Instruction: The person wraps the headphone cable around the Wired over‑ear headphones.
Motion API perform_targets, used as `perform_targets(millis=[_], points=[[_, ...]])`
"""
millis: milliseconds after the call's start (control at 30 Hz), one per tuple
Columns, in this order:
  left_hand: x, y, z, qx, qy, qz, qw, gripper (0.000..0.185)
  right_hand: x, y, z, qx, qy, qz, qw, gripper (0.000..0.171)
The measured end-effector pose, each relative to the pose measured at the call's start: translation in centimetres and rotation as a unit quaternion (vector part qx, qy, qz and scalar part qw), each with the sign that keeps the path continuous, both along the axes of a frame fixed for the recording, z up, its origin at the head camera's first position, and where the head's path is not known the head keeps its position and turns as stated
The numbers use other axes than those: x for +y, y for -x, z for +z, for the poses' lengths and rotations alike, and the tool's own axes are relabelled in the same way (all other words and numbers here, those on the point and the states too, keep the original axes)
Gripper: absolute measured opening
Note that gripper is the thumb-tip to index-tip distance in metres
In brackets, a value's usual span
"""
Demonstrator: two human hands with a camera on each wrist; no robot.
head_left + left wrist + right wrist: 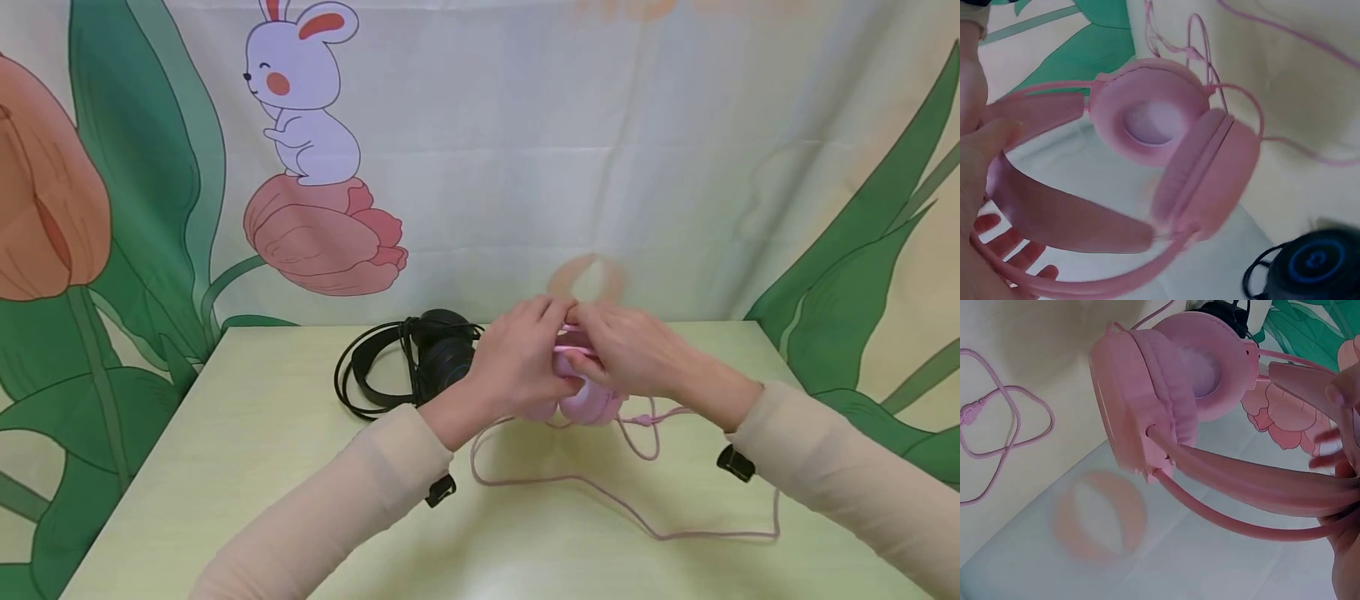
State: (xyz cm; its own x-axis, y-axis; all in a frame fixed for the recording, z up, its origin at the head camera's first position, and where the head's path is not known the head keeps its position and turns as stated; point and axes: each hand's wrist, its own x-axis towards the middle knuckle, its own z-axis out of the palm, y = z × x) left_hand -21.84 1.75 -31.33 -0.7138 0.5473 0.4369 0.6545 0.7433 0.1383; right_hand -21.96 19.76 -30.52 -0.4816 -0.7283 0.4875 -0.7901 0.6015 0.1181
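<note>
Head view shows both hands meeting over the pink headphones [585,398], which sit above the far middle of the pale green surface [247,467]. The left hand [517,367] curls round the headband from one side and the right hand [626,350] pinches it from the other, a grip that seems to hold the band steady while the ear cups hang below. From the left wrist, the two padded cups [1166,119] lie close together beneath the band. A pink cable [600,492] trails from the pink headphones toward the near edge, slack in loose loops. Black headphones [420,362] rest just left of the pink headphones, untouched, before the printed backdrop [315,150].
</note>
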Motion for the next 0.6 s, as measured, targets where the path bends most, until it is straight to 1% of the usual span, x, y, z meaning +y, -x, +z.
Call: perform_targets(millis=[67,133,267,333,400,467,533,600], points=[[0.1,-0.1,0.2,0.004,0.005,0.000,1.0000,0.075,-0.2,0.0,-0.1,-0.007,0.004,0.001,1.000,0.057],[0.3,-0.2,0.4,-0.002,0.005,-0.001,1.0000,0.077,-0.5,0.0,-0.2,-0.007,0.009,0.006,1.000,0.056],[0.2,-0.2,0.6,-0.053,0.000,0.012,0.9985,0.083,-0.8,0.3,-0.6,0.008,0.030,0.026,0.999,0.051],[0.1,-0.1,0.6,-0.074,0.000,0.013,0.9971,0.082,-1.0,0.4,-0.7,0.017,0.037,0.035,0.999,0.046],[0.0,0.0,0.5,-0.088,0.000,0.012,0.9960,0.072,-1.1,0.5,-0.8,0.021,0.040,0.039,0.998,0.039],[0.0,0.1,0.3,-0.097,-0.005,0.008,0.9952,0.056,-1.2,0.6,-0.8,0.021,0.039,0.037,0.998,0.032],[-0.1,0.1,0.1,-0.099,-0.015,0.005,0.9950,0.038,-1.3,0.6,-0.8,0.019,0.036,0.032,0.999,0.029],[-0.1,0.2,-0.1,-0.097,-0.030,0.004,0.9949,0.025,-1.4,0.6,-0.8,0.015,0.032,0.028,0.999,0.028]])
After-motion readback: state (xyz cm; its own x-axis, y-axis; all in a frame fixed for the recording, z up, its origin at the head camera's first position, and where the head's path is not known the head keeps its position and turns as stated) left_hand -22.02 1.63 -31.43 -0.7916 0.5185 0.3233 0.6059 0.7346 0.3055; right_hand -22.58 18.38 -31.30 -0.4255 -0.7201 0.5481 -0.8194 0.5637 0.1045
